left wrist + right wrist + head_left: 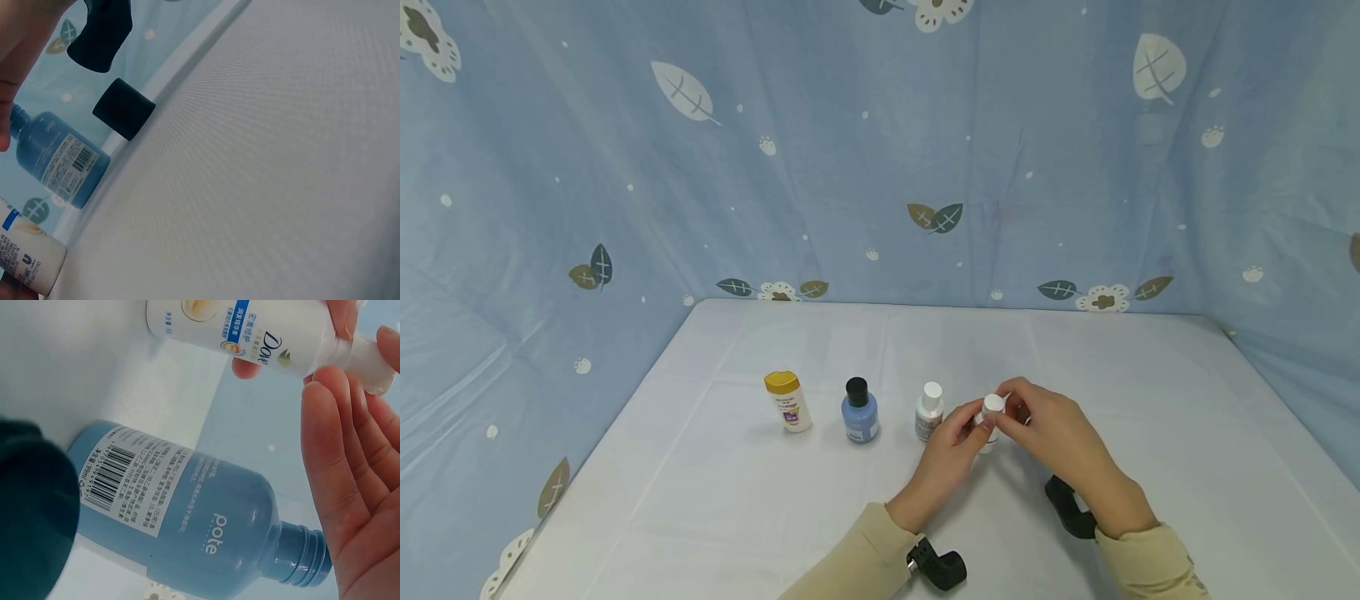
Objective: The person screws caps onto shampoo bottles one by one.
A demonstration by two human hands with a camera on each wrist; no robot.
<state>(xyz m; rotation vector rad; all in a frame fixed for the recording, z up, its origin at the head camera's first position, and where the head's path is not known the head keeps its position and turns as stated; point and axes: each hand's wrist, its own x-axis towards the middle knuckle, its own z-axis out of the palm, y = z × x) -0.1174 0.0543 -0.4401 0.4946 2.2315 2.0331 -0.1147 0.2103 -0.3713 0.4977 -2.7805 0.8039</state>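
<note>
A small white bottle [988, 447] with a white cap [993, 403] stands between both hands in the head view. My left hand [946, 458] grips the bottle from the left. From the right, my right hand [1063, 429] pinches at the cap with thumb and fingers. In the right wrist view the white Dove bottle [290, 337] lies sideways in the picture, with fingers at its neck and top. Close by is a blue bottle [187, 500] with a bare threaded neck. A black cap [124, 109] sits on the table in the left wrist view.
Left of the hands, a row on the white table [737, 500] holds another white-capped bottle [929, 412], a blue bottle with black top [860, 417] and a yellow-capped bottle [790, 407]. A patterned blue curtain [850, 150] hangs behind. Black mounts [942, 567] sit at the wrists.
</note>
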